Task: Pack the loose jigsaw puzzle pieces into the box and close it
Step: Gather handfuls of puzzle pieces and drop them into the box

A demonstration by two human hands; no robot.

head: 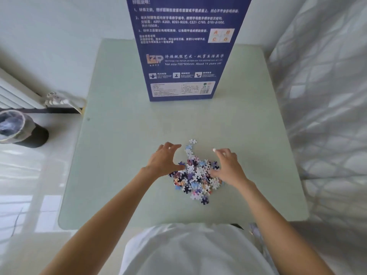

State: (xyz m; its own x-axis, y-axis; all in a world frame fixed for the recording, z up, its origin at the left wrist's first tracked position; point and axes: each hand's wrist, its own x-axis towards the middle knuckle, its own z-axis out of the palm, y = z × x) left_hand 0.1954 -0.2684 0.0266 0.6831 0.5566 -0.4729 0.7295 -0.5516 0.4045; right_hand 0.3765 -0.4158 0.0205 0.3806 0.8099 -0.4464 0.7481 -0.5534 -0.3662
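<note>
Task status: Early stage, judged from the layout. No pieces are seen going into the box; the gathering step appears to be in hand.
Puzzle pieces (195,175): Loose heap on the table (123,155), on the person's side of the box and well apart from it. A short trail of pieces runs from the heap toward the box, ending in one white piece (192,141) lying slightly apart.
Box (184,48): Tall blue carton standing upright at the far end of the table, printed panel facing the person. Its top is out of frame, so whether it is open cannot be told.
Left hand (164,161): On the left flank of the heap. Fingers spread and slightly bent, thumb touching the heap's edge. It grips nothing.
Right hand (226,165): On the right flank of the heap. Fingers spread and loosely bent, resting against the outer pieces. No piece is seen pinched or enclosed.
Hand arrangement: The two hands bracket the heap from opposite sides, palms turned inward, consistent with raking the pieces together.
Remaining work: Consolidate the heap, collect the stray white piece, carry all pieces to the box, load them, close the box.
Risk: Flat, light pieces are likely to slip from a scooped handful; stragglers near the box side may be missed.
</note>
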